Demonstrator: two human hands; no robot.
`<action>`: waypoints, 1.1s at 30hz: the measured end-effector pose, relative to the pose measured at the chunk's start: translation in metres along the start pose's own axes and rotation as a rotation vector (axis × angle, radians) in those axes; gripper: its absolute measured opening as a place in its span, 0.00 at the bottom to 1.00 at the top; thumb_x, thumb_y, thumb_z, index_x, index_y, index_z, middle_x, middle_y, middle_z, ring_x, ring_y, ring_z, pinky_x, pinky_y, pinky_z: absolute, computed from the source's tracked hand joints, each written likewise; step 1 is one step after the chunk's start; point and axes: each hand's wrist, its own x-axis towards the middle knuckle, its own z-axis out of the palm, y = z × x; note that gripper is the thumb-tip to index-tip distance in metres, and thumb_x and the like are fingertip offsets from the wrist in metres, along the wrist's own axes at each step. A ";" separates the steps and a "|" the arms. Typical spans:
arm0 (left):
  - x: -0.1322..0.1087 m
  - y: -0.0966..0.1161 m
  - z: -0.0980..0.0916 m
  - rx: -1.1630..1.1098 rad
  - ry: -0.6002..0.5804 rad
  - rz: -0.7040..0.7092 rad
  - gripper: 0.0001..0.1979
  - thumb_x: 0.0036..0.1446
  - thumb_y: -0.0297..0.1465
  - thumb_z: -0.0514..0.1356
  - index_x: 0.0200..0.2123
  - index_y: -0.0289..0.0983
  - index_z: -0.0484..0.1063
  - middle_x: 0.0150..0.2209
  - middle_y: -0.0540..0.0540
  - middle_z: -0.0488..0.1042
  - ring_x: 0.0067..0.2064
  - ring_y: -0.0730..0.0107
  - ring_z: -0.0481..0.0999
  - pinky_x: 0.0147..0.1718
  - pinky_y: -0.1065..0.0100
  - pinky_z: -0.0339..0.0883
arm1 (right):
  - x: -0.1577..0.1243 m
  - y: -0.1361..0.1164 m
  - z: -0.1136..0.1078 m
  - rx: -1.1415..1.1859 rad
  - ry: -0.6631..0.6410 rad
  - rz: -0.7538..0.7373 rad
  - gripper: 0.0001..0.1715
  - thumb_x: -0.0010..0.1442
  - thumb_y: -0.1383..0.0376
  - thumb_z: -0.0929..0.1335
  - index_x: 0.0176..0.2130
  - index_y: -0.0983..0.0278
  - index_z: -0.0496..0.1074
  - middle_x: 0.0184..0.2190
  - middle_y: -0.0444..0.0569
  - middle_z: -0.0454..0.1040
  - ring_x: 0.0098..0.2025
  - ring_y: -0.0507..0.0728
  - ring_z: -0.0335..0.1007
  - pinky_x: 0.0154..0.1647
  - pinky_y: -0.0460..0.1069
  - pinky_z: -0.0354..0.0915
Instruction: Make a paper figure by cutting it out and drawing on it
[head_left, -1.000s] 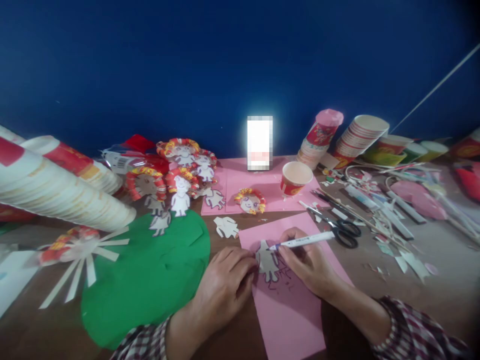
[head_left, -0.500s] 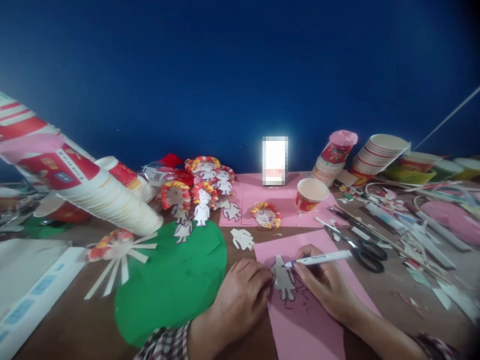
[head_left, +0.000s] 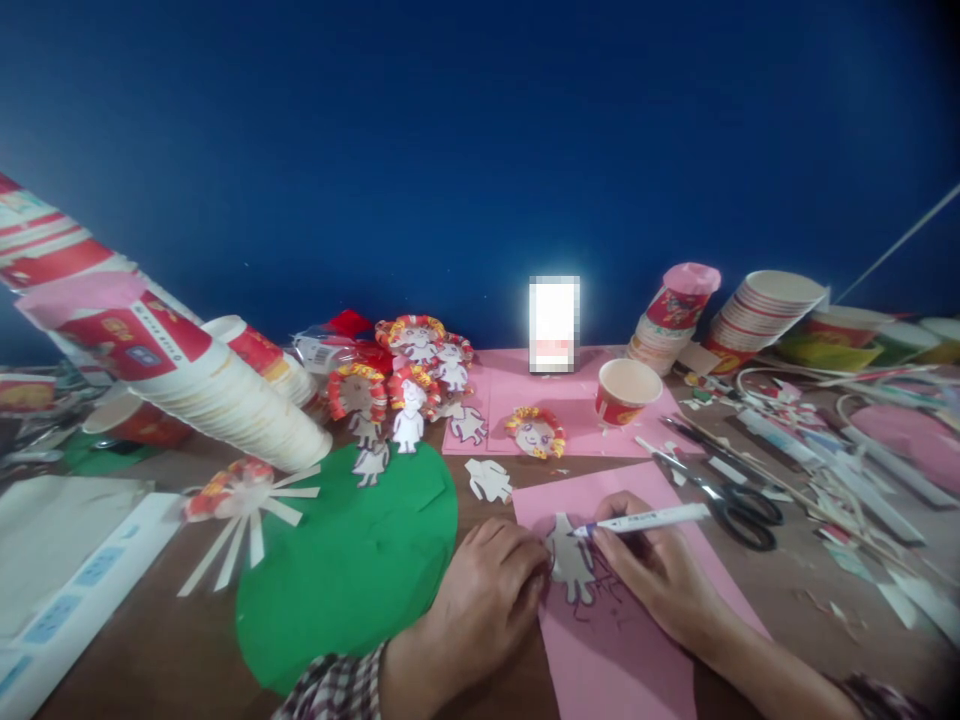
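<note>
A pale paper doll cutout [head_left: 571,562] lies on a sheet of pink paper [head_left: 615,660], among dark pen lines. My right hand [head_left: 651,560] grips a white marker [head_left: 652,517], its purple tip at the upper right side of the doll. Curled on the pink sheet's left edge, my left hand [head_left: 495,590] has its fingertips against the doll's left side; part of these fingers is hidden. Just beyond lies another white doll cutout [head_left: 489,481]. Left of my left hand is a round green paper [head_left: 345,570].
Scissors [head_left: 739,512] lie right of the pink sheet, near paper scraps. A paper cup [head_left: 628,392] stands behind, beside a decorated face ring [head_left: 535,432]. Several finished dolls [head_left: 409,415] cluster at the back. A long stack of cups [head_left: 225,410] leans at the left.
The view has turned slightly left, so everything sits a little further right. Both hands, the marker and the doll keep nearly the same places relative to each other.
</note>
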 end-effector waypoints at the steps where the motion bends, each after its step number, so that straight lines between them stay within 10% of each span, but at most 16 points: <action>1: 0.000 0.000 0.000 0.001 0.000 0.000 0.08 0.61 0.27 0.53 0.43 0.39 0.69 0.41 0.45 0.73 0.44 0.62 0.70 0.44 0.58 0.65 | 0.000 0.000 0.000 0.006 0.003 -0.003 0.11 0.62 0.57 0.63 0.31 0.61 0.62 0.22 0.40 0.60 0.22 0.51 0.57 0.21 0.45 0.57; 33: 0.000 -0.002 0.002 0.011 0.001 0.016 0.09 0.62 0.25 0.52 0.43 0.38 0.68 0.42 0.46 0.73 0.45 0.64 0.70 0.45 0.59 0.65 | 0.001 0.005 0.000 0.062 -0.016 -0.007 0.09 0.63 0.60 0.63 0.33 0.61 0.61 0.21 0.39 0.62 0.22 0.50 0.58 0.21 0.44 0.57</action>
